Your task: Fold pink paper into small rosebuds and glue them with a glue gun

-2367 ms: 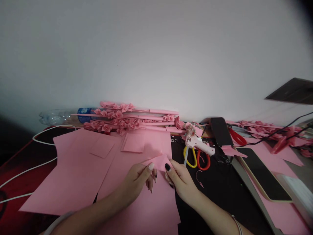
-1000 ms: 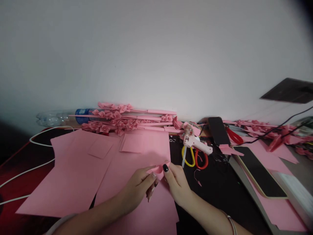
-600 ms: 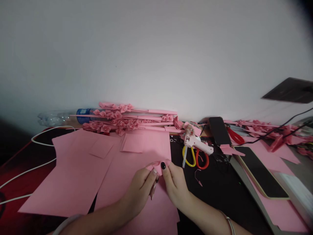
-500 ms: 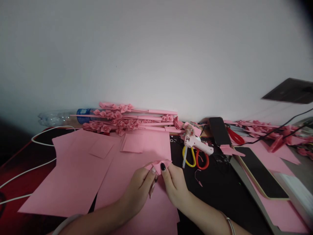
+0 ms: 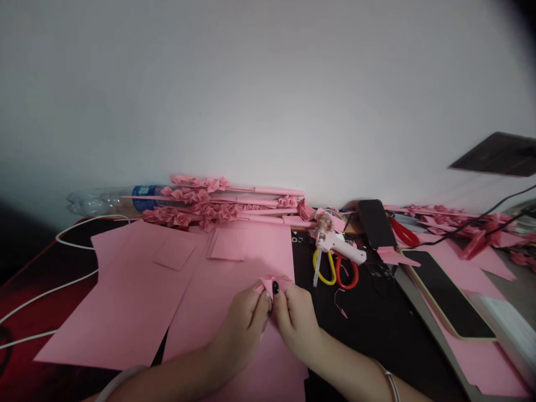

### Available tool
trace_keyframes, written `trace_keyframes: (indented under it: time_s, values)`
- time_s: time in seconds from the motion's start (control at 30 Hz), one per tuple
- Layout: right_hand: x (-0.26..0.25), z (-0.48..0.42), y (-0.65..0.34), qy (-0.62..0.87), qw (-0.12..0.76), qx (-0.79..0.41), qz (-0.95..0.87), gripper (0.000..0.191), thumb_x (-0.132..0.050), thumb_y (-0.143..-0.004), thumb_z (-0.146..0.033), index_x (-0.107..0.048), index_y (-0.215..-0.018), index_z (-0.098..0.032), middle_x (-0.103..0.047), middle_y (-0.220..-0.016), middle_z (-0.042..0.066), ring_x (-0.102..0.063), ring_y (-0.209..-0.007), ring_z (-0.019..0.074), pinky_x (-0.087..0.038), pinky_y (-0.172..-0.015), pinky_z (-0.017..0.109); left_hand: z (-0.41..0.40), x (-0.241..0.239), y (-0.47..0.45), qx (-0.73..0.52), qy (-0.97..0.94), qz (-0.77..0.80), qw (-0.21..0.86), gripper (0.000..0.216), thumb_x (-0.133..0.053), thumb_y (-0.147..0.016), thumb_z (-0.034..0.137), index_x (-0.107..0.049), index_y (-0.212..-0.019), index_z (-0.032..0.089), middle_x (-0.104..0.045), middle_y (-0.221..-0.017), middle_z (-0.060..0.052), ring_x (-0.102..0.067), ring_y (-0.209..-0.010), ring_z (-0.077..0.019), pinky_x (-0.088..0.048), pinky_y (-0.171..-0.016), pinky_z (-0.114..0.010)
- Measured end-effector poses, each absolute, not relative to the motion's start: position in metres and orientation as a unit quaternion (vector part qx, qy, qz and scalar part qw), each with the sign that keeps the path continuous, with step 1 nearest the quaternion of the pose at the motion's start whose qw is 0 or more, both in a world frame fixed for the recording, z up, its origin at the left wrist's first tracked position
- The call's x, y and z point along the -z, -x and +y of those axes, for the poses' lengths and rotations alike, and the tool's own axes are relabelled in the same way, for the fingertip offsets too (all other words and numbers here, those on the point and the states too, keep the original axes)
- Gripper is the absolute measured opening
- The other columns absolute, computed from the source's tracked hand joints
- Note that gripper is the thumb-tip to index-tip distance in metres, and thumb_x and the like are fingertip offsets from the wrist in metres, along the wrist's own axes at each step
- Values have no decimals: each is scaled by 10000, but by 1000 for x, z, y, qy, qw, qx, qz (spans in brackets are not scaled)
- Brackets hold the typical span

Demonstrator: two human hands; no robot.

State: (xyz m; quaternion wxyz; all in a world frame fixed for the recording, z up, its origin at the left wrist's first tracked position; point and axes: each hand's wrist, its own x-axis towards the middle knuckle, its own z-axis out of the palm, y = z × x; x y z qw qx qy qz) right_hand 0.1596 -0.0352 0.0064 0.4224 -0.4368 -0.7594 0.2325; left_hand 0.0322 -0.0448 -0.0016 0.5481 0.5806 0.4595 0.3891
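Between my two hands is a small folded piece of pink paper [image 5: 268,282], its pointed edges sticking out above the fingertips. My left hand [image 5: 243,321] pinches it from the left, and my right hand [image 5: 299,315] pinches it from the right, the dark-nailed thumb pressing on its near face. Most of the lower part of the piece is hidden by the fingers. Beneath the hands lies a large pink paper sheet [image 5: 196,312], with a stack of small pink squares [image 5: 228,245] on it just beyond.
Pink paper flowers on stems [image 5: 218,212] and a plastic bottle [image 5: 100,201] lie along the wall. To the right are a glue gun [image 5: 341,245], scissors with yellow and red handles [image 5: 347,273], a dark phone [image 5: 374,223] and another phone [image 5: 448,293]. White cables [image 5: 46,287] cross the left side.
My hands have drawn closer together around the folded paper, and the paper looks narrower and more bunched. The left fingers have curled in more under it. Other things stay in place.
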Motion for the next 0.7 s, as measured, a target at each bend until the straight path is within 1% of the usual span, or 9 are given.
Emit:
trace_keyframes:
  time_s: [0.07, 0.2, 0.33, 0.4, 0.53, 0.6, 0.63, 0.7]
  values:
    - [-7, -36, -160, 430, 427, -247, -756, 213, -334, -916, -103, -434, -765, -216, -488, -614, -25, -462, -519, 124, -373, -518, 233, -44, 1, -32, -393, -568, 459, 559, 399, -291, -959, 441, -399, -646, 219, -317, -454, 78, -298, -404, -108, -250, -420, -234]
    - [-7, -35, -161, 415, 422, -256, -764, 209, -337, -927, -108, -439, -783, -220, -490, -635, -25, -462, -526, 122, -369, -525, 230, -43, -2, -33, -424, -553, 450, 558, 389, -318, -956, 438, -419, -658, 209, -379, -513, 57, -358, -463, -112, -310, -458, -228]
    - [-5, -35, -160, 419, 409, -221, -780, 168, -357, -885, -87, -443, -814, -214, -482, -626, -23, -438, -500, 130, -341, -490, 241, -43, -1, -34, -426, -555, 446, 557, 316, -345, -957, 382, -458, -722, 203, -361, -529, 66, -319, -444, -103, -290, -437, -220]
    - [-4, -35, -159, 416, 412, -203, -785, 160, -360, -871, -84, -440, -816, -211, -489, -625, -17, -435, -501, 136, -334, -484, 249, -43, 1, -34, -434, -550, 439, 563, 279, -363, -953, 357, -483, -757, 198, -388, -558, 59, -319, -455, -100, -294, -441, -216]
    - [-5, -35, -161, 391, 423, -225, -786, 171, -355, -894, -87, -469, -843, -204, -518, -666, -1, -465, -551, 140, -368, -521, 249, -43, 4, -31, -442, -537, 434, 572, 258, -390, -950, 342, -522, -787, 191, -425, -597, 49, -355, -492, -101, -339, -479, -209]
    - [-6, -34, -162, 381, 428, -248, -781, 182, -358, -912, -91, -488, -846, -203, -526, -688, 2, -476, -581, 138, -384, -552, 248, -40, 3, -30, -453, -534, 440, 562, 243, -405, -947, 334, -546, -812, 190, -450, -616, 45, -397, -518, -105, -368, -505, -206]
    - [-6, -34, -163, 378, 431, -256, -778, 190, -362, -918, -95, -493, -833, -203, -526, -692, 2, -476, -591, 138, -387, -562, 247, -39, 2, -29, -462, -533, 443, 554, 220, -418, -942, 324, -561, -843, 190, -491, -653, 34, -439, -551, -110, -395, -531, -207]
    - [-6, -33, -165, 379, 436, -272, -770, 204, -376, -926, -106, -497, -792, -202, -515, -687, 0, -471, -601, 136, -382, -568, 245, -35, -1, -27, -484, -532, 445, 534, 163, -455, -924, 291, -584, -918, 192, -591, -792, -2, -543, -687, -131, -459, -642, -224]
